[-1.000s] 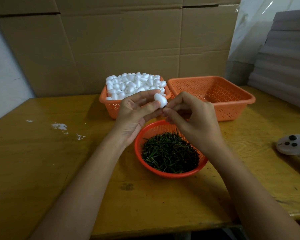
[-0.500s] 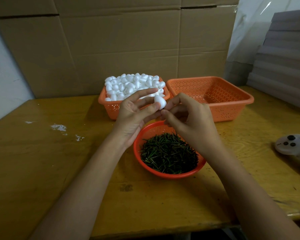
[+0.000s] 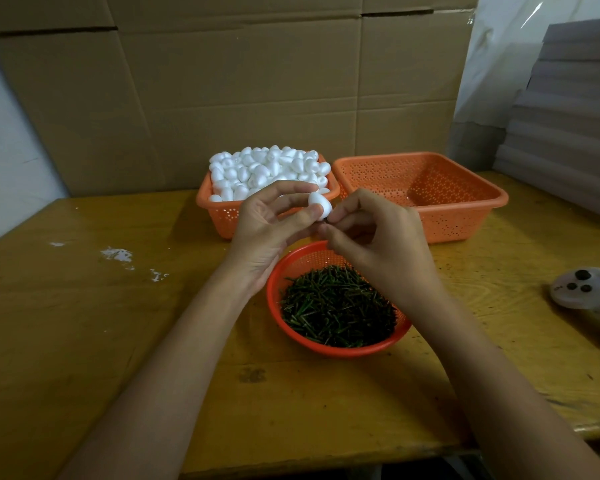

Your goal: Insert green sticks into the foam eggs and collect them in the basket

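Foam egg, a small white one (image 3: 320,206), is being held up just above the far rim of the round red mesh basket (image 3: 326,352), which I'm using as my reference point for everything here. The left grip (image 3: 267,233) is pinching the egg between thumb and fingertips. The right grip (image 3: 378,237) is pressing its bunched fingertips against the egg's underside. Can't tell if there's a stick in there, that bit is hidden.

The short dark green sticks (image 3: 336,306) are filling that red basket. Behind it and a bit left, a rectangular orange plastic basket (image 3: 219,216) is heaping over with loose white foam eggs (image 3: 267,168). Behind it to the right, a second rectangular orange basket (image 3: 465,220) isn't showing any finished eggs that I can see.

So I'm guessing this is about the first egg, mid-insertion, with the drop-off and the whole pile left to go. Everything's sitting on a yellowish wooden counter (image 3: 84,323).
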The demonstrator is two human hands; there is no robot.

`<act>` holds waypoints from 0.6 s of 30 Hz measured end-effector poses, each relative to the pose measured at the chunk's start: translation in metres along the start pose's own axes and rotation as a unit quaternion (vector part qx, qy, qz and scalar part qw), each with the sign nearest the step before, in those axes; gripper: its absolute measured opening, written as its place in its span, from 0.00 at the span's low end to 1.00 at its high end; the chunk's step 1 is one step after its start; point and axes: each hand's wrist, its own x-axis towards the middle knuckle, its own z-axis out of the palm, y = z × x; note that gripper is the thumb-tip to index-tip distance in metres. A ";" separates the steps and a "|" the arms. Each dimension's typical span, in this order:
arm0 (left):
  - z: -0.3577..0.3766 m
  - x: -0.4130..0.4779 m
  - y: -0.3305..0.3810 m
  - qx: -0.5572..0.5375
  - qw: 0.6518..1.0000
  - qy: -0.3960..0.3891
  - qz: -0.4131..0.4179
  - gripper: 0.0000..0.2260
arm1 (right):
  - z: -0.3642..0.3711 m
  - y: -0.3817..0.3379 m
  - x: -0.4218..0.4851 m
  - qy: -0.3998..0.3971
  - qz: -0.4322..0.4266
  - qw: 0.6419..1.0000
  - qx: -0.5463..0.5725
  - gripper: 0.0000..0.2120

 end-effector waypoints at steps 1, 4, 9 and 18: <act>0.000 0.000 0.000 -0.002 1.000 0.002 -0.001 0.10 | 0.000 0.000 0.000 0.001 -0.001 1.000 -0.001 0.08; 0.001 -0.001 0.002 -0.013 1.000 0.007 -0.006 0.10 | -0.001 0.000 0.000 0.014 -0.008 1.000 0.002 0.08; 0.002 -0.001 0.004 -0.042 0.999 0.007 -0.009 0.10 | -0.001 -0.001 0.000 0.045 -0.028 0.999 0.007 0.07; 0.001 0.000 0.002 -0.055 0.998 -0.005 -0.014 0.15 | -0.002 -0.003 -0.001 0.056 -0.037 0.998 0.003 0.07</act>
